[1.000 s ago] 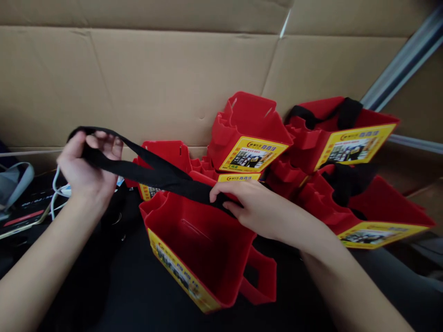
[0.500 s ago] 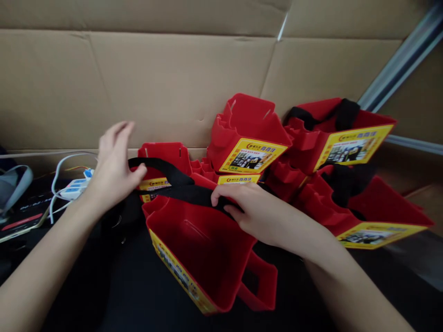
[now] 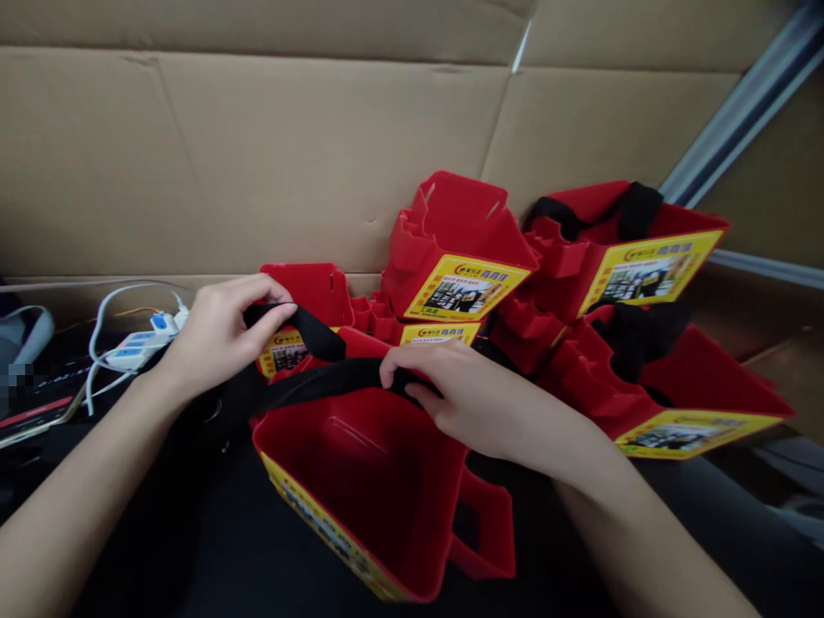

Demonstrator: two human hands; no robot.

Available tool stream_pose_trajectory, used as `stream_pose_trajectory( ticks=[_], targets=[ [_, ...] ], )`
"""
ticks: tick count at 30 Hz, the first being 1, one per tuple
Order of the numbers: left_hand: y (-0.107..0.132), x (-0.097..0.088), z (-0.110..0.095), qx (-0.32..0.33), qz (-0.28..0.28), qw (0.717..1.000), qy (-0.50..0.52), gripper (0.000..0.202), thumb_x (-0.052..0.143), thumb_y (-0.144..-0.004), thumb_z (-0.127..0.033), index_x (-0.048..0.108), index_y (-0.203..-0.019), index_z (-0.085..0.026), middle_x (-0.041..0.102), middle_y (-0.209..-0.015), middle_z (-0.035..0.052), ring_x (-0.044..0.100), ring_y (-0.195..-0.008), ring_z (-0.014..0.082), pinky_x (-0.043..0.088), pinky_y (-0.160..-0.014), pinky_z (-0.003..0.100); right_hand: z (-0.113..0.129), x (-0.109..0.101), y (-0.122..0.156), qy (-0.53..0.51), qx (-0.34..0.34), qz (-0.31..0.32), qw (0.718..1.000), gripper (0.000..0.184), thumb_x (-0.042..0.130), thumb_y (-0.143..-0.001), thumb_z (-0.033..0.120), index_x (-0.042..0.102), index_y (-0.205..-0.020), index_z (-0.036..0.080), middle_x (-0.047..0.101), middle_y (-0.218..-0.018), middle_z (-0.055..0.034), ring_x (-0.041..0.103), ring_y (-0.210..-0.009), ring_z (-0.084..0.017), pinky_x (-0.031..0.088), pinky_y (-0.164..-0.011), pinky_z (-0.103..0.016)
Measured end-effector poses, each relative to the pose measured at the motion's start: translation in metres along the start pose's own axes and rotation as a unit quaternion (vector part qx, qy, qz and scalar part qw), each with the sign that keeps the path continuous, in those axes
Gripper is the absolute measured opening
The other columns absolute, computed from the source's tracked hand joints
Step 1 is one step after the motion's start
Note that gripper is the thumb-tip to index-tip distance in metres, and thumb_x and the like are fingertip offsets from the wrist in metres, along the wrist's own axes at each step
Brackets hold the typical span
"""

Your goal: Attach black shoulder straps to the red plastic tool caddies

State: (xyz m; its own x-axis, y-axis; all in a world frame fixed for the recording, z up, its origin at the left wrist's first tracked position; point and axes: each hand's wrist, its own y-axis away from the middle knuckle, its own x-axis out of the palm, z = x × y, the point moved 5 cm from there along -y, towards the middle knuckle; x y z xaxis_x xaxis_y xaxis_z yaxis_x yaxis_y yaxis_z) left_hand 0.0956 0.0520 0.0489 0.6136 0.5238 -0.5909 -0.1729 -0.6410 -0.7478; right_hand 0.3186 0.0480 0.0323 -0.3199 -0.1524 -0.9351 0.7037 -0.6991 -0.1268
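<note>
One open red box (image 3: 360, 481) lies nearest me, its labelled side facing lower left, its long axis slanting from far left to near right. Over its far rim a black strap (image 3: 328, 378) runs roughly sideways, leading leftward from the right hand (image 3: 444, 386). That hand is nearer the box, which lies below and left of it; it pinches the strap at the rim. I have the left hand (image 3: 222, 330) farther left, pinching another stretch. Beyond, I see more red boxes (image 3: 457, 245) before cardboard (image 3: 322, 154).
</note>
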Motion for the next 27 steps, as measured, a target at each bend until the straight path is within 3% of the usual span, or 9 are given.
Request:
stream_pose_trajectory(
  ticks=[5, 8, 13, 17, 18, 21, 23, 25, 27],
  targets=[
    [0.002, -0.002, 0.001, -0.027, 0.022, 0.999, 0.034, 0.016, 0.055, -0.082, -0.031, 0.06, -0.071, -0.021, 0.062, -0.072, 0.0012, 0.053, -0.066, 0.0174, 0.036, -0.06, 0.027, -0.004, 0.002, -0.001, 0.003, 0.004, -0.015, 1.0, 0.026, 0.043, -0.08, 0.004, 0.057, -0.089, 0.023, 0.062, -0.088, -0.0004, 0.054, -0.08, -0.015, 0.04, -0.074, -0.028],
    [0.002, -0.008, 0.001, -0.048, 0.027, 0.984, 0.167, 0.018, 0.058, -0.082, -0.031, 0.058, -0.069, -0.018, 0.058, -0.07, 0.0019, 0.049, -0.063, 0.0156, 0.035, -0.057, 0.026, -0.007, 0.002, -0.001, 0.0, 0.018, -0.023, 1.0, 0.025, 0.044, -0.079, 0.003, 0.057, -0.089, 0.022, 0.063, -0.088, -0.0005, 0.055, -0.081, -0.015, 0.04, -0.074, -0.028],
    [0.002, -0.011, 0.006, -0.036, -0.005, 0.924, 0.381, 0.02, 0.059, -0.077, -0.032, 0.056, -0.064, -0.017, 0.053, -0.062, 0.0036, 0.052, -0.063, 0.0183, 0.04, -0.059, 0.03, -0.005, 0.002, 0.001, 0.002, 0.013, -0.033, 0.999, 0.028, 0.044, -0.077, 0.002, 0.057, -0.09, 0.023, 0.062, -0.088, 0.0001, 0.055, -0.083, -0.015, 0.04, -0.074, -0.028],
    [0.0, -0.019, 0.006, 0.001, -0.014, 0.826, 0.563, 0.025, 0.059, -0.07, -0.031, 0.046, -0.053, -0.019, 0.031, -0.046, -0.0017, 0.04, -0.045, 0.0146, 0.042, -0.051, 0.033, -0.016, -0.001, -0.002, 0.033, 0.067, -0.057, 0.996, 0.025, 0.046, -0.076, 0.002, 0.056, -0.089, 0.02, 0.062, -0.09, -0.0038, 0.055, -0.088, -0.019, 0.04, -0.076, -0.03],
    [-0.001, -0.022, 0.007, -0.008, -0.016, 0.815, 0.58, 0.023, 0.059, -0.07, -0.03, 0.047, -0.055, -0.018, 0.033, -0.046, -0.0011, 0.041, -0.044, 0.0147, 0.042, -0.049, 0.033, -0.019, -0.002, -0.003, 0.041, 0.073, -0.061, 0.995, 0.024, 0.046, -0.076, 0.002, 0.056, -0.089, 0.019, 0.062, -0.09, -0.0043, 0.055, -0.089, -0.019, 0.041, -0.077, -0.03],
    [-0.004, -0.026, 0.016, -0.087, -0.062, 0.824, 0.556, 0.019, 0.053, -0.078, -0.025, 0.055, -0.063, -0.014, 0.046, -0.051, 0.0024, 0.048, -0.045, 0.0147, 0.041, -0.044, 0.029, -0.023, -0.004, -0.006, 0.046, 0.058, -0.059, 0.995, 0.024, 0.045, -0.076, 0.002, 0.056, -0.089, 0.019, 0.061, -0.088, -0.0033, 0.055, -0.086, -0.018, 0.041, -0.077, -0.03],
    [-0.003, -0.026, 0.028, -0.166, -0.119, 0.799, 0.566, 0.021, 0.047, -0.084, -0.02, 0.057, -0.069, -0.012, 0.054, -0.059, 0.0036, 0.051, -0.049, 0.0126, 0.043, -0.047, 0.026, -0.023, -0.005, -0.006, 0.043, 0.038, -0.057, 0.997, 0.024, 0.045, -0.077, 0.002, 0.055, -0.088, 0.02, 0.061, -0.087, -0.0022, 0.055, -0.085, -0.017, 0.041, -0.076, -0.029],
    [-0.002, -0.023, 0.043, -0.215, -0.177, 0.75, 0.6, 0.019, 0.044, -0.087, -0.018, 0.058, -0.075, -0.013, 0.063, -0.074, 0.0043, 0.057, -0.061, 0.0118, 0.048, -0.057, 0.026, -0.021, -0.006, -0.006, 0.035, 0.019, -0.057, 0.998, 0.025, 0.045, -0.077, 0.002, 0.055, -0.09, 0.021, 0.061, -0.09, -0.0015, 0.055, -0.085, -0.017, 0.042, -0.077, -0.029],
    [0.0, -0.023, 0.058, -0.241, -0.218, 0.756, 0.568, 0.021, 0.041, -0.09, -0.024, 0.056, -0.076, -0.016, 0.066, -0.096, 0.0044, 0.061, -0.081, 0.0129, 0.05, -0.071, 0.027, -0.02, -0.006, -0.006, 0.025, 0.004, -0.055, 0.998, 0.028, 0.045, -0.076, 0.002, 0.054, -0.093, 0.022, 0.062, -0.093, -0.001, 0.055, -0.087, -0.016, 0.042, -0.078, -0.029]
  ],
)
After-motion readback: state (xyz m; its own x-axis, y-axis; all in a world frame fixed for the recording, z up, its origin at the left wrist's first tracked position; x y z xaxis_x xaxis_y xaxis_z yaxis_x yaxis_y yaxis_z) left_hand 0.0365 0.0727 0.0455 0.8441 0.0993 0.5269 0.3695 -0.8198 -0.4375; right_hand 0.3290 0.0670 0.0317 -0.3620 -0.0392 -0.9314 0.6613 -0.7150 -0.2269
